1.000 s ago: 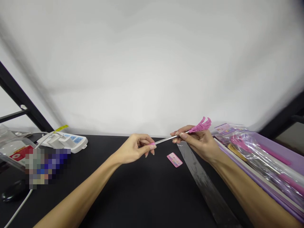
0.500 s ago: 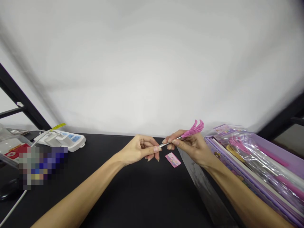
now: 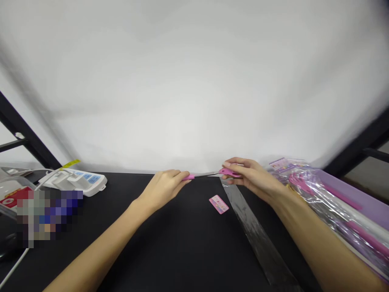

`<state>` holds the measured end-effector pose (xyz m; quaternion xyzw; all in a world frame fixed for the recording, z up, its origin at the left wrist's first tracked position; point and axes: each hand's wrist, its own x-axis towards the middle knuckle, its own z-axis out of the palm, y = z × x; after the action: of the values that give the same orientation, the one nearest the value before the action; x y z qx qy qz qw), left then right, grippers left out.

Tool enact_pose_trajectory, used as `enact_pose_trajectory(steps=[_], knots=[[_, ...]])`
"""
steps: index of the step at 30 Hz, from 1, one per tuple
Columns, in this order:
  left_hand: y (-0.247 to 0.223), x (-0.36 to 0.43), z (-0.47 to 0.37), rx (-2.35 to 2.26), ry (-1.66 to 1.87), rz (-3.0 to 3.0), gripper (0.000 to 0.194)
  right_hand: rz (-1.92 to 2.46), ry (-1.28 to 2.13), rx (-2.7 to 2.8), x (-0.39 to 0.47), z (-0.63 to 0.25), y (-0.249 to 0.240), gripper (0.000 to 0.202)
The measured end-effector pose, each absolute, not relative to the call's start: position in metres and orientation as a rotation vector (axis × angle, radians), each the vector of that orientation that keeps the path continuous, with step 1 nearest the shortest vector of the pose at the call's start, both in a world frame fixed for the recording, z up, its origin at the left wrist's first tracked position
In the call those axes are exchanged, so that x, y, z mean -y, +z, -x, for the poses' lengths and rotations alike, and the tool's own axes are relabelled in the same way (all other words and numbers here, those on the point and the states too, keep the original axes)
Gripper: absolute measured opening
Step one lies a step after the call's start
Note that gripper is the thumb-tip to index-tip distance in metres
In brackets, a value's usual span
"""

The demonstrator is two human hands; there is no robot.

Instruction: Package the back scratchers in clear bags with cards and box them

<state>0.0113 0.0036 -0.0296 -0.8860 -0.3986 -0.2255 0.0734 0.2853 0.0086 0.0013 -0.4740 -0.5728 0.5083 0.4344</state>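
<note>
A back scratcher (image 3: 207, 174) with a thin metal rod is stretched level between my two hands, close to the white wall. My left hand (image 3: 164, 186) is closed round its pink handle end, and only the tip of the handle shows past the fingers. My right hand (image 3: 253, 176) grips the pink claw-shaped head at the other end, partly covering it. Below the rod, a small pink printed card (image 3: 219, 204) lies on the black table (image 3: 182, 247). A long clear plastic sleeve (image 3: 258, 231) lies flat beneath my right hand and forearm.
Several plastic-wrapped pink back scratchers (image 3: 331, 202) lie over a purple box (image 3: 352, 198) at the right. On the left are a white power strip (image 3: 95, 184) with plugs, a white cable (image 3: 18, 261), a dark rounded object (image 3: 9, 245) and a blurred-out item (image 3: 57, 215).
My left hand has shifted left and turned palm down, now holding the pink handle end. My right hand has moved onto the claw head. More of the rod shows level between them.
</note>
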Motion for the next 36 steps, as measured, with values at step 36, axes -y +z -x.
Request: enact_pose_trajectory(steps=[36], knots=[[-0.007,0.003,-0.009,1.406,-0.753,3.320,0.042,0.931,-0.594,2.637,0.009,-0.255,-0.024,0.021]])
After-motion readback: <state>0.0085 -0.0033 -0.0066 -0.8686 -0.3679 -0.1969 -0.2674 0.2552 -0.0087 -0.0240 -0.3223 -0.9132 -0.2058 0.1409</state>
